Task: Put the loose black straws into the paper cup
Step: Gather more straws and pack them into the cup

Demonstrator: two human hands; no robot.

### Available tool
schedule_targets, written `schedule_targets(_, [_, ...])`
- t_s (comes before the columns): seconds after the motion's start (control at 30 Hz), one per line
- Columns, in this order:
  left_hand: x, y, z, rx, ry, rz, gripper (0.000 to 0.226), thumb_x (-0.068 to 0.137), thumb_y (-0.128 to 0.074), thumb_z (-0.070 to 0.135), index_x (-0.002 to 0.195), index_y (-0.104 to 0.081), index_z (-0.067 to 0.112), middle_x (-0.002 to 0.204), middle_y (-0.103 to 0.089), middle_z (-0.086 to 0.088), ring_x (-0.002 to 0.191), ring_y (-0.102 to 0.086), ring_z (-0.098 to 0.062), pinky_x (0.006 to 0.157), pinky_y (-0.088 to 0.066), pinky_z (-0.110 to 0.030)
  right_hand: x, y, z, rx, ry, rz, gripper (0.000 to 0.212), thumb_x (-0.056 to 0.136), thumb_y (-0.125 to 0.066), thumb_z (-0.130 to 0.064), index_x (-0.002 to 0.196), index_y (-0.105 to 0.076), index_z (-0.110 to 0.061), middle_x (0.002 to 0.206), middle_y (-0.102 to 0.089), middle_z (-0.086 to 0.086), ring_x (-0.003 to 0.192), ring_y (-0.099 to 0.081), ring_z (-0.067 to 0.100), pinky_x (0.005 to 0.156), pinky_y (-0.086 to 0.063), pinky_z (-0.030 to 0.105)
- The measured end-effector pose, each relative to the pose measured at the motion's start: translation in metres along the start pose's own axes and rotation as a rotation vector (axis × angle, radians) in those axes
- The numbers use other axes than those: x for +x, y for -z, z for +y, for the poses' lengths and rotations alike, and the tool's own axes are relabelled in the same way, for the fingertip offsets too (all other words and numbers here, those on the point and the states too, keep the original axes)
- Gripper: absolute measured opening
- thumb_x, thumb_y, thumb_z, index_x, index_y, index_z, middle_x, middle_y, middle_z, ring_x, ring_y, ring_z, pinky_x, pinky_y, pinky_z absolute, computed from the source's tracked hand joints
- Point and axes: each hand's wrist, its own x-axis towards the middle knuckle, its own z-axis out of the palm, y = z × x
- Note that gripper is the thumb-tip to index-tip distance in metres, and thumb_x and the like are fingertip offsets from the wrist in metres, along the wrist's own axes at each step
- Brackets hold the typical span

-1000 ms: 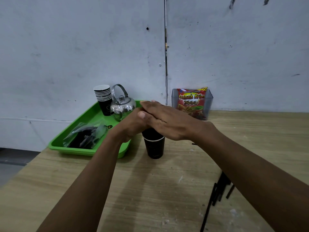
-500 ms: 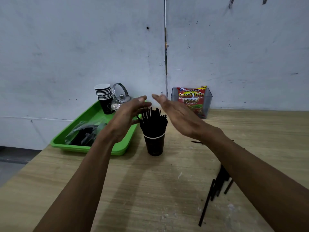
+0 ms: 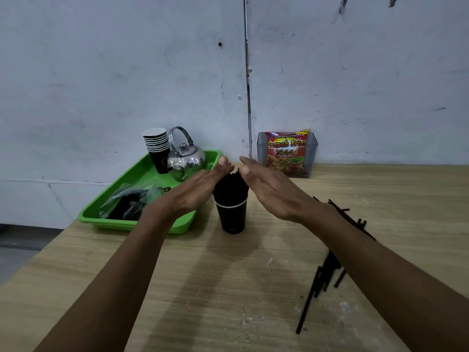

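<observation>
A black paper cup [image 3: 231, 217] with a white rim stands on the wooden table, packed with upright black straws [image 3: 230, 188]. My left hand [image 3: 195, 190] lies flat against the left side of the straw bundle, fingers straight. My right hand [image 3: 269, 189] lies flat against its right side, fingers straight too. The two palms face each other with the straws between them. Several loose black straws [image 3: 321, 278] lie on the table to the right, partly hidden under my right forearm. More loose straws [image 3: 341, 212] show beyond that forearm.
A green tray [image 3: 142, 219] at the left holds a stack of paper cups [image 3: 157, 148], a steel kettle [image 3: 186, 158] and a plastic bag [image 3: 132, 201]. A clear box with a snack packet [image 3: 286, 153] stands against the white wall.
One second ago both hands lay stacked on top of the cup, covering the straws. They lifted apart, and now flank the bundle with flat palms closer together than half a second ago.
</observation>
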Motion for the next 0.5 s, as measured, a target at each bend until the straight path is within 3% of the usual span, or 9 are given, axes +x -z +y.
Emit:
schedule_targets(0.1, [-0.002, 0.003, -0.002, -0.011, -0.024, 0.138, 0.068, 0.096, -0.011, 0.058, 0.15, -0.036, 0.024, 0.158, -0.025, 0.013, 0.136, -0.016, 0.01, 0.115, -0.005, -0.02, 0.001, -0.012, 0.006, -0.117, 0.007, -0.062, 0.068, 0.098, -0.021, -0.061, 0.156, -0.011, -0.028, 0.165, -0.008, -0.009, 0.15, -0.001, 0.002, 0.122, -0.007, 0.031])
schedule_targets(0.17, [-0.003, 0.001, -0.003, -0.004, -0.036, 0.095, 0.067, 0.096, -0.013, 0.056, 0.15, -0.036, 0.023, 0.154, -0.025, 0.019, 0.128, -0.02, 0.021, 0.113, -0.009, -0.011, 0.0, -0.017, 0.008, -0.172, -0.004, -0.096, 0.069, 0.098, -0.019, -0.061, 0.157, -0.008, -0.026, 0.165, -0.004, -0.007, 0.15, 0.002, 0.005, 0.122, -0.007, 0.033])
schedule_targets(0.23, [-0.004, -0.005, -0.006, -0.005, -0.045, 0.026, 0.058, 0.1, -0.015, 0.048, 0.148, -0.036, 0.021, 0.139, -0.029, 0.029, 0.103, -0.027, 0.042, 0.091, -0.019, 0.01, -0.002, -0.02, 0.007, -0.229, -0.003, -0.116, 0.069, 0.098, -0.019, -0.058, 0.157, -0.008, -0.023, 0.166, -0.006, -0.005, 0.151, 0.0, 0.007, 0.122, -0.01, 0.036])
schedule_targets(0.3, [-0.005, -0.009, -0.009, 0.006, -0.039, 0.011, 0.055, 0.101, -0.017, 0.045, 0.148, -0.034, 0.021, 0.131, -0.029, 0.032, 0.092, -0.026, 0.047, 0.074, -0.02, 0.016, -0.003, -0.021, 0.007, -0.267, 0.006, -0.117, 0.068, 0.099, -0.019, -0.057, 0.157, -0.008, -0.024, 0.166, -0.007, -0.003, 0.151, -0.002, 0.009, 0.122, -0.012, 0.036])
schedule_targets(0.37, [-0.005, -0.008, -0.011, -0.023, -0.045, 0.043, 0.066, 0.094, -0.018, 0.056, 0.149, -0.034, 0.023, 0.148, -0.026, 0.027, 0.115, -0.023, 0.036, 0.086, -0.019, 0.014, -0.003, -0.02, 0.007, -0.253, 0.005, -0.102, 0.068, 0.098, -0.019, -0.059, 0.157, -0.007, -0.026, 0.166, -0.004, -0.006, 0.151, 0.001, 0.008, 0.122, -0.011, 0.037])
schedule_targets(0.43, [-0.004, -0.006, -0.013, -0.055, -0.081, 0.137, 0.076, 0.089, -0.017, 0.065, 0.151, -0.032, 0.025, 0.157, -0.024, 0.018, 0.135, -0.019, 0.017, 0.105, -0.014, -0.001, -0.003, -0.019, 0.007, -0.21, 0.013, -0.051, 0.07, 0.097, -0.018, -0.062, 0.157, -0.004, -0.03, 0.165, 0.0, -0.01, 0.151, 0.004, 0.006, 0.122, -0.01, 0.035])
schedule_targets(0.5, [-0.003, -0.005, -0.014, -0.084, -0.066, 0.185, 0.084, 0.084, -0.015, 0.071, 0.152, -0.029, 0.024, 0.159, -0.021, 0.014, 0.141, -0.017, 0.007, 0.108, -0.011, -0.01, -0.003, -0.019, 0.007, -0.206, 0.016, -0.035, 0.07, 0.096, -0.018, -0.063, 0.157, -0.004, -0.03, 0.165, 0.001, -0.011, 0.15, 0.004, 0.005, 0.121, -0.01, 0.034])
